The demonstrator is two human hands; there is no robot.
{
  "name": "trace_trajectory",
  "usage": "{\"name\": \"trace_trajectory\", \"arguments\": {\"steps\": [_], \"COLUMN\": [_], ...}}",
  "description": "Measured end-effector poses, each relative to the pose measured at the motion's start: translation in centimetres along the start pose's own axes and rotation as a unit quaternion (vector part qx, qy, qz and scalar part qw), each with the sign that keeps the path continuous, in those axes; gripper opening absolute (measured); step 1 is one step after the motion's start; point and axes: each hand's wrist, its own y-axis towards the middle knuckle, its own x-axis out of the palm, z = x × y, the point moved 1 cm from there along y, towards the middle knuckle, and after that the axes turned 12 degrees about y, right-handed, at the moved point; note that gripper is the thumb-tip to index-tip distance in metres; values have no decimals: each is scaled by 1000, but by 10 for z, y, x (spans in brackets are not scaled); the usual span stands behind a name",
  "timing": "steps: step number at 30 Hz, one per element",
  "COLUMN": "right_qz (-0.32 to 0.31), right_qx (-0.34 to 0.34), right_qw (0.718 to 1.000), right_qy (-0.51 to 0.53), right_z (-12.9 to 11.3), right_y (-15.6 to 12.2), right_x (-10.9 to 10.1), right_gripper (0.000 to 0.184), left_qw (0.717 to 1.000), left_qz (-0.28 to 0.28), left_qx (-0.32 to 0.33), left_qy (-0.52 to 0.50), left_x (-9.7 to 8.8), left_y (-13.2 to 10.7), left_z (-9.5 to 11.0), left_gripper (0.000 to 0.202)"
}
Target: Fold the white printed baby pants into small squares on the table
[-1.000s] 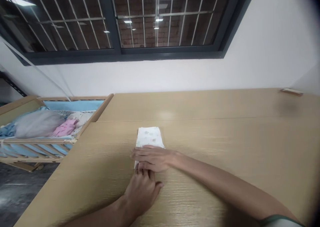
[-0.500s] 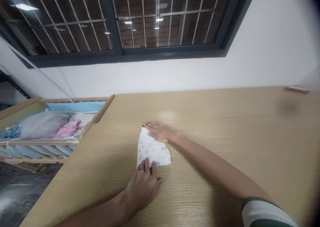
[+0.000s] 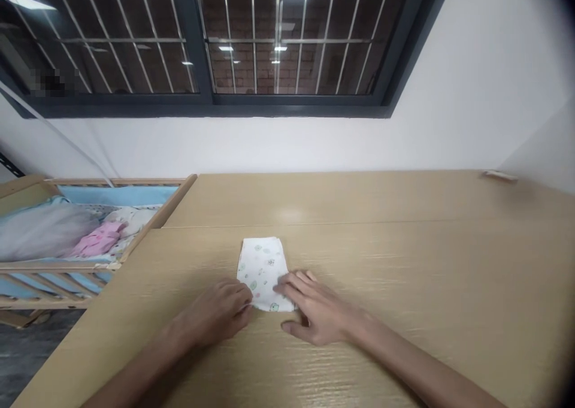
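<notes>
A small folded white cloth [image 3: 263, 270] with green and pink prints lies flat on the wooden tabletop [image 3: 381, 276]. At its lower left corner, my left hand [image 3: 227, 309] has its fingers curled and closed on the edge. My right hand [image 3: 314, 306] rests palm down by the lower right side, fingertips on the cloth and thumb spread away from it on the near side. Part of the cloth's right edge is hidden under those fingers.
To the left stands a wooden crib [image 3: 175, 201] with blue lining, a pink cloth [image 3: 99, 239] and a large pale bundle [image 3: 45, 228] inside. A small flat piece [image 3: 500, 175] lies at the table's far right, by the wall. A barred window [image 3: 287, 105] is above.
My right hand has come from the cloth's far edge down to its near right side. My left hand has shifted left and closed on the corner. The cloth now appears straighter.
</notes>
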Motion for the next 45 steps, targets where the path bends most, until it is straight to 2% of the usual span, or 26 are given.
{"name": "trace_trajectory", "arguments": {"steps": [3, 5, 10, 13, 16, 18, 20, 24, 27, 30, 32, 34, 36, 41, 45], "right_qz": [28, 55, 116, 157, 215, 240, 252, 250, 275, 312, 268, 187, 133, 108, 113], "right_qx": [-1, 9, 86, 119, 139, 164, 198, 252, 235, 162, 86, 24, 4, 26, 47], "right_qw": [999, 997, 970, 952, 937, 932, 929, 925, 926, 936, 959, 980, 988, 991, 991], "right_qy": [26, 61, 198, 236, 237, 218, 186, 136, 108, 20, -35, -62, -74, -76, -63], "right_z": [7, 12, 23, 32, 46, 58, 69, 83, 79, 62, 49, 41, 39, 50, 59], "right_y": [-2, 1, 17, 31, 48, 58, 65, 71, 68, 64, 64, 65, 66, 60, 47], "right_x": [5, 6, 3, 1, 3, 6, 10, 16, 13, 10, 14, 21, 27, 29, 21], "right_gripper": [35, 28, 27, 29, 27, 25, 22, 23, 31, 44, 51, 57, 61, 61, 67], "left_qw": [993, 983, 962, 935, 904, 899, 906, 925, 927, 932, 954, 975, 985, 987, 986], "left_qz": [-39, -51, -47, 5, 101, 154, 186, 195, 206, 239, 231, 196, 161, 124, 118], "left_qx": [-85, -118, -120, -157, -209, -234, -251, -257, -266, -251, -178, -98, -64, -81, -89], "left_qy": [-73, -131, -240, -317, -358, -337, -287, -203, -167, -106, -62, -24, 4, 61, 71], "left_x": [-6, -14, -25, -18, -6, 2, 12, 32, 38, 34, 33, 37, 46, 64, 63], "left_y": [1, 0, 3, 15, 32, 43, 53, 66, 66, 63, 63, 64, 63, 53, 41], "left_z": [-6, -13, -29, -37, -46, -52, -58, -63, -59, -45, -31, -18, -10, -20, -33], "left_gripper": [20, 23, 30, 29, 39, 46, 46, 37, 31, 39, 51, 65, 74, 76, 77]}}
